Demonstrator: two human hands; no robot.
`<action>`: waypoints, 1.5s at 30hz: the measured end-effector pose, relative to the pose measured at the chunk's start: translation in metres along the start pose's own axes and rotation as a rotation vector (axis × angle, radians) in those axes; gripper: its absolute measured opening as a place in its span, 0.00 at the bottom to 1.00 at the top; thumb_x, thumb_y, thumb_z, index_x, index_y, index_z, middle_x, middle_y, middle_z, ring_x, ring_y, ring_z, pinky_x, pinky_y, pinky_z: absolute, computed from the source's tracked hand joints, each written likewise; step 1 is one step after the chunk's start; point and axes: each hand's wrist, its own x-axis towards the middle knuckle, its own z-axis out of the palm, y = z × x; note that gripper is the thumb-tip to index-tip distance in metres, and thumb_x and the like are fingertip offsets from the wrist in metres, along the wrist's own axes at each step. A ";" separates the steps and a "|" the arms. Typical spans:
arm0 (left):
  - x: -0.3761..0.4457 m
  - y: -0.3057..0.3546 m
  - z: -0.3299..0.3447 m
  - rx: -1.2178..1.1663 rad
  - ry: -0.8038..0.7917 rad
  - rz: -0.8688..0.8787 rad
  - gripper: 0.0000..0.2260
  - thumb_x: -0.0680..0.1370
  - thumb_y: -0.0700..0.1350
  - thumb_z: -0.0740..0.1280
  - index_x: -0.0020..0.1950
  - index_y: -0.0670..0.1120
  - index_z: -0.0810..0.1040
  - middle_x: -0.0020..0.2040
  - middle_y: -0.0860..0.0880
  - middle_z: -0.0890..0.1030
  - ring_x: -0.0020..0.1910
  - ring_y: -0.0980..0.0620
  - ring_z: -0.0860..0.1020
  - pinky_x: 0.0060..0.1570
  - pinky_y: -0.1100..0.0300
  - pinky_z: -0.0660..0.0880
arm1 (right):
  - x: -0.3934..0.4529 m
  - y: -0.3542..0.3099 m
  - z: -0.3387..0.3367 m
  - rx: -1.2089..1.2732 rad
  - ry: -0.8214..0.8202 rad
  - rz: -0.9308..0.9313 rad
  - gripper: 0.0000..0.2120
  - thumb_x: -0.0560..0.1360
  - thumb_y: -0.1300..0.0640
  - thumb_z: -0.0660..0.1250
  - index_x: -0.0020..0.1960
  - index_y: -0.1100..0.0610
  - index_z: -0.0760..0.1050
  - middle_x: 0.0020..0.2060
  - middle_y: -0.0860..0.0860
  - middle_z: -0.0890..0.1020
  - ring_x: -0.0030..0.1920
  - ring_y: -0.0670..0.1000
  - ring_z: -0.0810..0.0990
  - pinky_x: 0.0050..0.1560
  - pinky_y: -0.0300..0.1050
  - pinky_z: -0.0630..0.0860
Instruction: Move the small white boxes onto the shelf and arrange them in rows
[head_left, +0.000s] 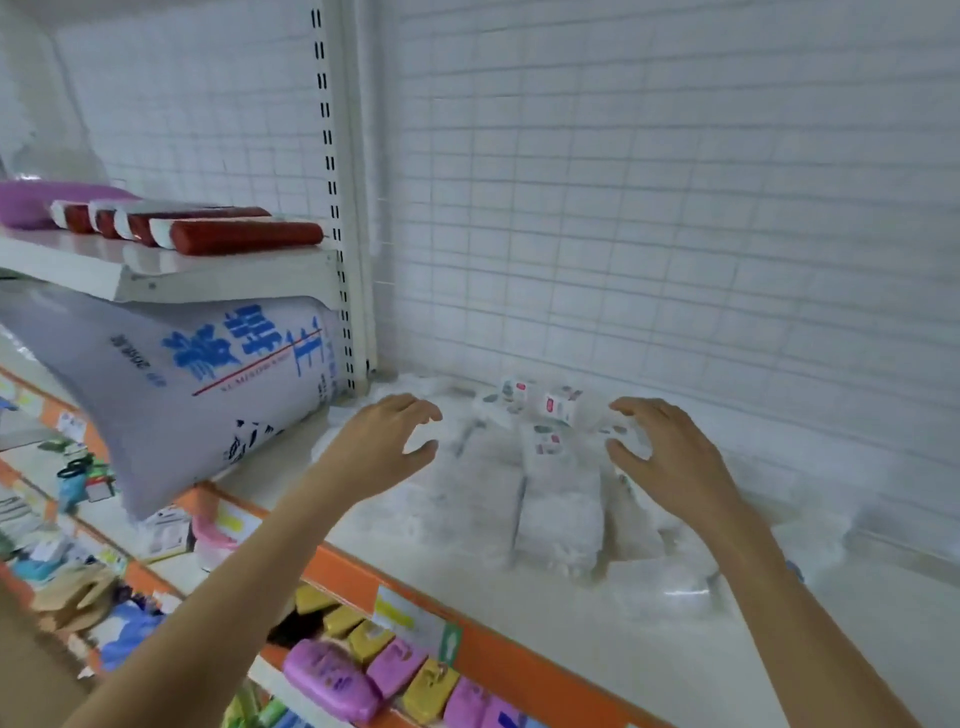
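Several small white boxes (558, 488) lie in blurred rows on the white shelf (675, 654), and a few with red marks sit loose at the back (556, 406). My left hand (387, 441) hovers to the left of the boxes, fingers loosely curved, holding nothing. My right hand (660, 452) is at the right side of the pile with curved fingers; its fingertips are at or close to a box near the back, and the blur hides any contact.
A large grey sack with blue lettering (197, 395) leans at the left under an upper shelf of red rolls (244, 236). An orange shelf edge (467, 644) runs along the front. Pink and yellow packets (374, 670) fill the shelf below. A wire grid backs the shelf.
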 end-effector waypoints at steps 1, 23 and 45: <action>0.012 -0.004 0.005 -0.011 -0.007 0.004 0.14 0.77 0.48 0.64 0.61 0.47 0.74 0.57 0.50 0.77 0.56 0.52 0.75 0.53 0.60 0.71 | 0.010 0.003 0.004 -0.003 -0.012 0.001 0.19 0.75 0.53 0.66 0.65 0.51 0.69 0.60 0.48 0.74 0.60 0.49 0.70 0.51 0.39 0.64; 0.155 -0.004 0.087 -0.314 -0.195 0.519 0.28 0.73 0.51 0.69 0.70 0.48 0.64 0.65 0.50 0.69 0.63 0.51 0.66 0.59 0.60 0.65 | 0.036 0.025 0.027 0.110 0.030 0.430 0.20 0.73 0.50 0.68 0.63 0.48 0.70 0.56 0.45 0.73 0.55 0.44 0.72 0.57 0.42 0.69; 0.147 -0.044 0.081 -0.856 -0.176 0.273 0.24 0.63 0.57 0.68 0.57 0.56 0.70 0.55 0.55 0.72 0.53 0.61 0.73 0.51 0.74 0.69 | 0.085 0.024 0.060 -0.011 -0.143 0.410 0.23 0.75 0.50 0.65 0.68 0.49 0.65 0.67 0.50 0.67 0.68 0.53 0.64 0.68 0.50 0.63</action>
